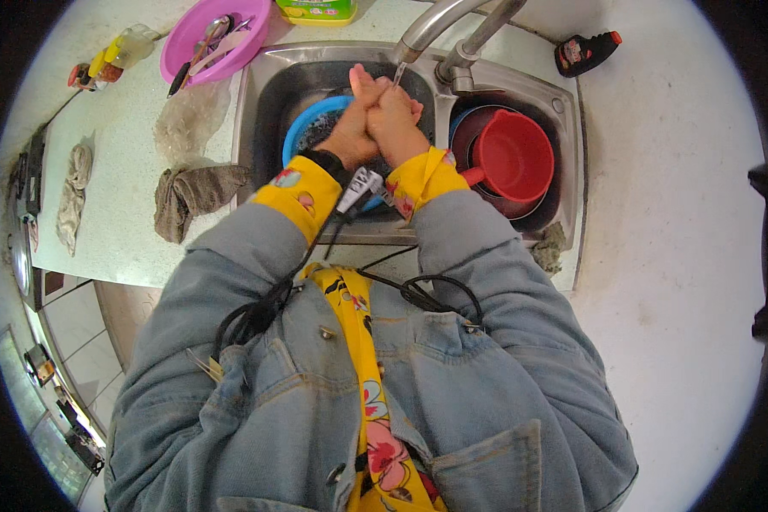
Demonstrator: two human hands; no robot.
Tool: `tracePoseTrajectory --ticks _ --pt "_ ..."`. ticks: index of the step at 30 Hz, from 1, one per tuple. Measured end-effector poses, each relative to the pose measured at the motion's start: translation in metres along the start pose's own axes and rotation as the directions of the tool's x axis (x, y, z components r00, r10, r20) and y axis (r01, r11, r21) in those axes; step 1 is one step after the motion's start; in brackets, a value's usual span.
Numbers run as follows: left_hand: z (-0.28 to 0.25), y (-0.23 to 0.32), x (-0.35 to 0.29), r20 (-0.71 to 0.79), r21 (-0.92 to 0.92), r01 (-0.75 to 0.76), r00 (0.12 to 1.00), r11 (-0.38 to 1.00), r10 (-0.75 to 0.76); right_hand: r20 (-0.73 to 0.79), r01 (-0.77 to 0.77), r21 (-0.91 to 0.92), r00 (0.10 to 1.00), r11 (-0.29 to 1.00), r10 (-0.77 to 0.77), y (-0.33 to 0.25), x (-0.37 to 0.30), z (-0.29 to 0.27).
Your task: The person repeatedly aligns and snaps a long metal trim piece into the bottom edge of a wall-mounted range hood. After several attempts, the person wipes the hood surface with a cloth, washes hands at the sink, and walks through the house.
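Observation:
Under the faucet [416, 38], a thin stream of water runs onto my two hands, which are pressed together over the left sink bowl [273, 85]. My left hand [356, 128] has some fingers stretched out toward the back. My right hand [395, 124] is wrapped against it with bent fingers. No object shows between them, though the palms are hidden. Below the hands, a blue basin [294, 136] stands in the bowl, with dark, bubbly contents partly covered by my wrists. In the right bowl, a red dipper [514, 154] rests in stacked basins or pots.
To the left lie a brown cloth [183, 200], a clear plastic bag [188, 124] and a pale rag [75, 192]. A pink basin [183, 43] of utensils stands behind. A dark bottle [589, 53] lies at the back right, a scouring pad [552, 247] near the front right corner. Black cables [410, 290] hang across my chest.

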State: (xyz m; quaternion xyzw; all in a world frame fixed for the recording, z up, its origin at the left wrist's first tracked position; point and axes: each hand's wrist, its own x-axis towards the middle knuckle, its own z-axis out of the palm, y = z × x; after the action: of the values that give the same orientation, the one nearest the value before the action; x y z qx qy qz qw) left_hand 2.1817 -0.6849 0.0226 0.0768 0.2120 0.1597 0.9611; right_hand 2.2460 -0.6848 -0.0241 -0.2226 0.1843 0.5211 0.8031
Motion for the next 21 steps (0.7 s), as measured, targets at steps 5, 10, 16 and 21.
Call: tracePoseTrajectory --ticks 5,10,16,21 --pt "0.016 -0.035 -0.003 -0.131 0.226 -0.262 0.946 0.938 0.296 0.166 0.315 -0.892 0.896 0.325 -0.413 -0.015 0.018 0.005" --pt "0.006 -0.023 0.004 -0.166 0.434 -0.211 0.937 0.876 0.308 0.420 0.150 -0.475 0.904 -0.867 -0.073 -0.024 0.000 0.014" --pt "-0.018 0.036 0.016 -0.186 0.358 0.138 0.980 0.923 -0.075 0.231 0.188 -0.805 0.973 -0.563 -0.005 -0.024 -0.024 0.008" --pt "-0.013 0.050 0.011 -0.118 0.279 0.163 0.984 0.946 -0.135 -0.005 -0.104 -0.863 0.980 0.494 0.198 -0.023 -0.014 0.018"
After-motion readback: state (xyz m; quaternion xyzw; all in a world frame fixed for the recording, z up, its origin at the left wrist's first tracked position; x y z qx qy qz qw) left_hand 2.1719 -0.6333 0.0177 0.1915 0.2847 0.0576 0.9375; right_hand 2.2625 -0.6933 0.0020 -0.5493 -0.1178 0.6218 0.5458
